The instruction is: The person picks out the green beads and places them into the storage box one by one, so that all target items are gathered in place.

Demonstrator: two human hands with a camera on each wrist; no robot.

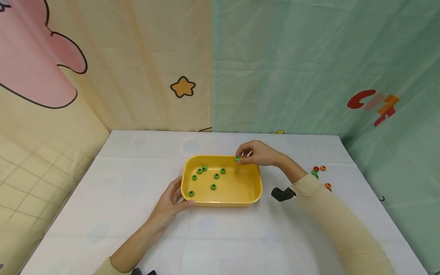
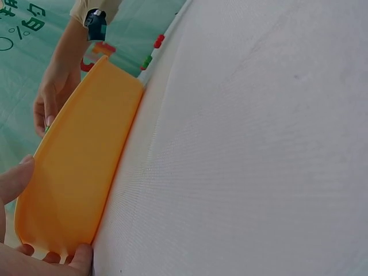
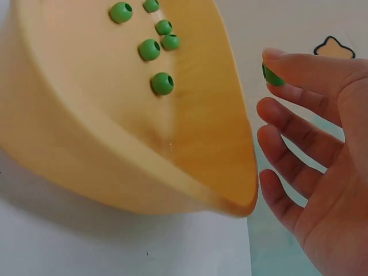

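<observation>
A yellow plastic tub (image 1: 237, 187) stands on the table with several green beads (image 1: 213, 186) scattered over its floor. At its left end my left hand (image 1: 172, 198) grips the wall, thumb by the near corner and fingers along the side. Over the tub's far right rim, my right hand (image 1: 258, 153) pinches one green bead (image 3: 272, 76) between thumb and index finger. Its other fingers are spread and loosely bent in the right wrist view. The pinched bead hangs apart from the beads in the tub.
Right of the tub lies a loose group of beads: a red bead (image 1: 316, 168), orange beads (image 1: 323, 168) and green beads (image 1: 314, 172), partly hidden by the right sleeve (image 1: 330, 210). A white cloth covers the table (image 1: 137, 183); printed curtains (image 1: 292, 68) hang behind it.
</observation>
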